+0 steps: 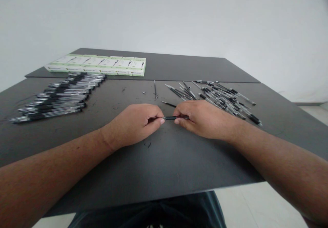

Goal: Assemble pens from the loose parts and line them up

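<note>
Both my hands pinch one pen (169, 118) just above the table, and its black grip shows between them. My left hand (137, 123) closes thumb and fingers on the pen's left end. On the right end, my right hand (205, 118) has the same kind of pinch; the fingers hide much of both ends. Just beyond my right fingers lies a pen refill (168, 103). A second refill (155, 89) and a small pen tip (144, 92) lie farther off in the middle.
A pile of pens (56, 96) lies at the left. At the right are loose refills (186, 91) and a heap of clear pen barrels with black grips (225, 100). A row of white and green boxes (97, 66) stands at the back left of the dark table (164, 166).
</note>
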A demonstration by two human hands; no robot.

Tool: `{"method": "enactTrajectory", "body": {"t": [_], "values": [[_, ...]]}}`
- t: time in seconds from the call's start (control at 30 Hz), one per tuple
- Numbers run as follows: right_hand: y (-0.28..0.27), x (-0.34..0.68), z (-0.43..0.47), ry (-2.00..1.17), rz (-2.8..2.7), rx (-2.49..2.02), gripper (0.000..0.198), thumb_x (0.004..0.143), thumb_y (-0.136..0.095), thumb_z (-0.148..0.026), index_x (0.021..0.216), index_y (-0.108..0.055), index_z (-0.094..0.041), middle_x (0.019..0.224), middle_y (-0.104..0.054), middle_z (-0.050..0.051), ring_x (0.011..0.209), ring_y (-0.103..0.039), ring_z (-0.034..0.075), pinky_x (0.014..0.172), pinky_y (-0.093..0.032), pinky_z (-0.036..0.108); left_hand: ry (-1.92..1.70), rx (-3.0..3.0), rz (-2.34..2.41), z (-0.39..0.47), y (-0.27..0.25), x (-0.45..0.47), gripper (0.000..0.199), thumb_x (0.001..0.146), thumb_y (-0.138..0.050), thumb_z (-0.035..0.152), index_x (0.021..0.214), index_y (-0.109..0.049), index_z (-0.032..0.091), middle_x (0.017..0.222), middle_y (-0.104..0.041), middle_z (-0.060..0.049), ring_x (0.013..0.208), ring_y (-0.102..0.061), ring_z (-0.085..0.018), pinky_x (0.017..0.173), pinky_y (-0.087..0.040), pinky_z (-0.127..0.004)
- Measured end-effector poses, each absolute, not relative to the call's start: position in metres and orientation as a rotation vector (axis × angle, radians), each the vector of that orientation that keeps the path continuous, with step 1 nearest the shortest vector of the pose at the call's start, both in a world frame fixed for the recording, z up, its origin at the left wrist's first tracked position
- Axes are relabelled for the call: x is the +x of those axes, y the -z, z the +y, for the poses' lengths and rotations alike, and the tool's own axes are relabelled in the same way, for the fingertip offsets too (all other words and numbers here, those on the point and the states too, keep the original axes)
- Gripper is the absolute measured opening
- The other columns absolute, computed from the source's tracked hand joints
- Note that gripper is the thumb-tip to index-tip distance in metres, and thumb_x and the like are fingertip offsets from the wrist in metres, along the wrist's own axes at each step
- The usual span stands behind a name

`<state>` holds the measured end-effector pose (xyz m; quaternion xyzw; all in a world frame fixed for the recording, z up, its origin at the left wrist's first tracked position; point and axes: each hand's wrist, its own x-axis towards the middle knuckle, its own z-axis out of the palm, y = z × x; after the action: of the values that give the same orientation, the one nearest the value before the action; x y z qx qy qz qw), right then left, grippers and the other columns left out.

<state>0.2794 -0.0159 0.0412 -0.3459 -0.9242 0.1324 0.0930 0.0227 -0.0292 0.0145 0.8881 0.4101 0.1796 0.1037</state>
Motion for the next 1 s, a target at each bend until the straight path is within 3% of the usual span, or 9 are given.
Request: {"method": "enactTrajectory", "body": {"t": [0.3,0.47,0.6,1.0], "values": [[-0.0418,0.2788,-0.0165,-0.381,-2.757,-1.034,0.015,0.103,-0.061,-0.026,0.105,-0.074,-0.018,0.095,-0.076,0.006,0.086,-0.067,0.02,0.078,-0.043,0.031,-0.499,2.601,1.249,-0.0288,-0.0145,0.0235,0.031,0.101,-0.052,0.04,0.096,-0.078,0.024,0.086,-0.079,-0.002,0.078,-0.069,-0.02,0.069,-0.043,-0.031],[-0.0431,0.2791,-0.0172,-0.37,-2.819,-1.055,0.028,0.109,-0.05,-0.03,0.1,-0.074,-0.017,0.09,-0.076,0.007,0.081,-0.066,0.02,0.074,-0.042,0.031,-0.491,2.611,1.226,-0.0283,-0.014,0.0229,0.031,0.101,-0.052,0.04,0.097,-0.078,0.024,0.086,-0.079,-0.002,0.08,-0.07,-0.02,0.071,-0.045,-0.031],[-0.0417,0.2806,-0.0172,-0.434,-2.73,-1.065,0.018,0.103,-0.063,-0.031,0.112,-0.075,-0.02,0.095,-0.079,0.005,0.084,-0.069,0.019,0.075,-0.044,0.029,-0.513,2.588,1.252,-0.0286,-0.0135,0.0231,0.029,0.1,-0.055,0.04,0.099,-0.079,0.024,0.087,-0.08,-0.002,0.078,-0.071,-0.019,0.07,-0.047,-0.03],[-0.04,0.2828,-0.0164,-0.413,-2.652,-1.097,0.017,0.096,-0.068,-0.026,0.111,-0.071,-0.02,0.093,-0.077,0.003,0.081,-0.067,0.017,0.072,-0.043,0.028,-0.556,2.578,1.283,-0.0293,-0.0144,0.0234,0.027,0.097,-0.055,0.035,0.096,-0.079,0.023,0.083,-0.079,-0.002,0.075,-0.069,-0.019,0.071,-0.046,-0.03]]}}
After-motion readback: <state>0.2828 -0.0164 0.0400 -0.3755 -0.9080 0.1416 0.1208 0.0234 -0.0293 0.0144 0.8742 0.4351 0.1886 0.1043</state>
